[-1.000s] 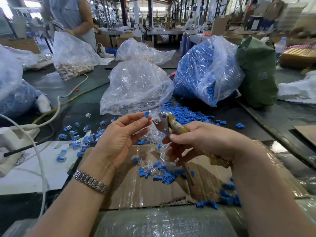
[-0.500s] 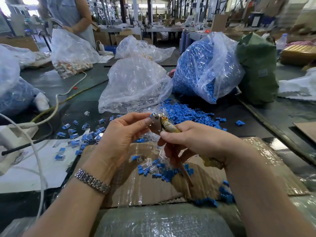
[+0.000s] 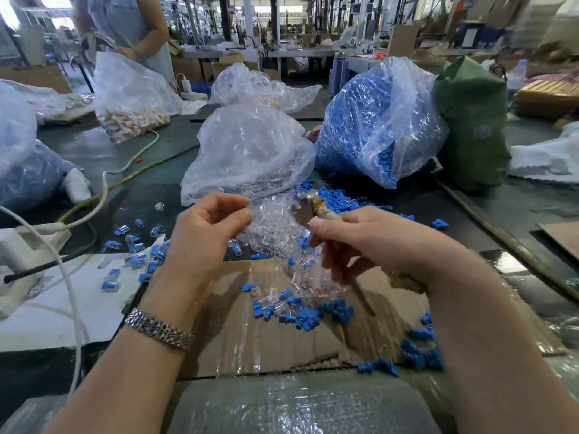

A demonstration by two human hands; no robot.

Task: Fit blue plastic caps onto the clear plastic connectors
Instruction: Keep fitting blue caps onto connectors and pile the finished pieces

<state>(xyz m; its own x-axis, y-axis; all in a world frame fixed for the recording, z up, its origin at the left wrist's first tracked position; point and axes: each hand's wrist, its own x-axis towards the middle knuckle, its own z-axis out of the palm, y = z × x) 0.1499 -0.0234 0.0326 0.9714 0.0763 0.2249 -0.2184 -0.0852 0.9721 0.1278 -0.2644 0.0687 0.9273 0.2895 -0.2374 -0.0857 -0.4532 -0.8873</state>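
Observation:
My right hand (image 3: 376,242) grips the tape-wrapped handles of a pair of pliers (image 3: 316,208), whose metal jaws point up and left over a heap of clear plastic connectors (image 3: 272,233). My left hand (image 3: 206,236) hovers just left of the jaws with its fingers curled and thumb near the index finger. Whether it pinches a clear piece is hidden against the clear heap. Loose blue caps (image 3: 313,313) lie on the cardboard sheet (image 3: 238,336) below my hands. Capped connectors (image 3: 138,255) are scattered at the left.
A clear bag of connectors (image 3: 247,151) and a bag of blue caps (image 3: 369,120) stand behind the heap, with a green sack (image 3: 470,120) to the right. White cables (image 3: 103,189) cross the left side. Another person (image 3: 134,26) handles a bag at the far left.
My left hand has pulled left, away from the pliers' jaws where it had pressed a blue-capped piece. The blue piece no longer shows at its fingertips. My right hand has shifted slightly right.

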